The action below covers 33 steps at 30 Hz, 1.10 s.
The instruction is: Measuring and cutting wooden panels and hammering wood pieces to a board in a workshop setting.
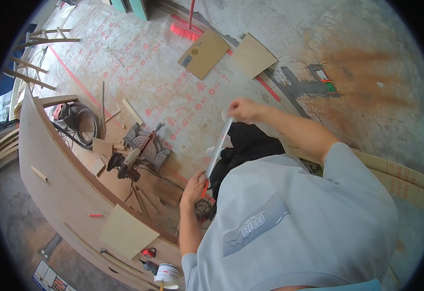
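Observation:
My left hand [193, 186] is closed round the lower end of a long flat silver strip [219, 145], a ruler or tape blade, beside a small orange item [205, 188], too hidden to name. At the strip's upper end, the fingers of my right hand [242, 108] are pinched on it. The strip runs diagonally in front of my dark trousers [248, 143] and grey shirt, over the marked floor covering.
A curved plywood bench [64, 179] on the left carries offcuts, a red pencil [95, 215] and a white bucket [167, 271]. Beside it lie a mitre saw [144, 145] and hose [88, 123]. A pink broom [185, 30] and boards [203, 53] are ahead; long planks [396, 182] lie right.

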Each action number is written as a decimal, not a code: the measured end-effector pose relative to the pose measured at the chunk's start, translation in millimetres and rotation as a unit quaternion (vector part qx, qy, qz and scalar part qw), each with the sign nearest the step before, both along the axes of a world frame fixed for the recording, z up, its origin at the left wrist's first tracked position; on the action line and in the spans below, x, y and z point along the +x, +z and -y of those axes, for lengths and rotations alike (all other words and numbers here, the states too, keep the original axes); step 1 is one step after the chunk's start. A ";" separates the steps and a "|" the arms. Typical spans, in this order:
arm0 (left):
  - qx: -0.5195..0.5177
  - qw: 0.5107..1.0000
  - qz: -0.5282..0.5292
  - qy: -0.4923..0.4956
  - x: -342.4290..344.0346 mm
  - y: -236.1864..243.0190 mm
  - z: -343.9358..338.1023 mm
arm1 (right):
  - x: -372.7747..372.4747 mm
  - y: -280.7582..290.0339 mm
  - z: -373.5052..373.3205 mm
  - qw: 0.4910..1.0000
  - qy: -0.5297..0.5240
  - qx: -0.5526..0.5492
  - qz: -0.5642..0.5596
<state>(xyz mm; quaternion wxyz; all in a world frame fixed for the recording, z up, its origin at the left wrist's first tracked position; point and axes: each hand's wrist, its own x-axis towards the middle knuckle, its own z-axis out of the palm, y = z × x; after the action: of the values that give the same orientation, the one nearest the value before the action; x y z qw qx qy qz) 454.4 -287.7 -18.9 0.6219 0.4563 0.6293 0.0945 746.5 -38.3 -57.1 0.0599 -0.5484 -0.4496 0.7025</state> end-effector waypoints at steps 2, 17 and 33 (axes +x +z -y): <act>-0.071 0.997 0.009 0.004 -16.6 -1.8 9.8 | 36.6 -15.0 -36.3 0.991 -0.131 -0.021 -0.014; -0.297 0.924 -0.003 0.242 3.0 -57.3 -100.7 | -23.2 -320.2 -319.3 0.894 0.343 0.093 0.273; -0.478 0.614 0.247 0.577 121.3 -139.0 -223.0 | -143.3 -530.8 -525.8 0.644 0.599 0.368 0.303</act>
<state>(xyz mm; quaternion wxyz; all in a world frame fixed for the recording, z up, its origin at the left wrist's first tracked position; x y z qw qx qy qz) 575.7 -64.8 -157.9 0.7009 -0.4038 0.5416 0.2288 603.2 487.5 -587.9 -0.3162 -0.2747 -0.8944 0.1568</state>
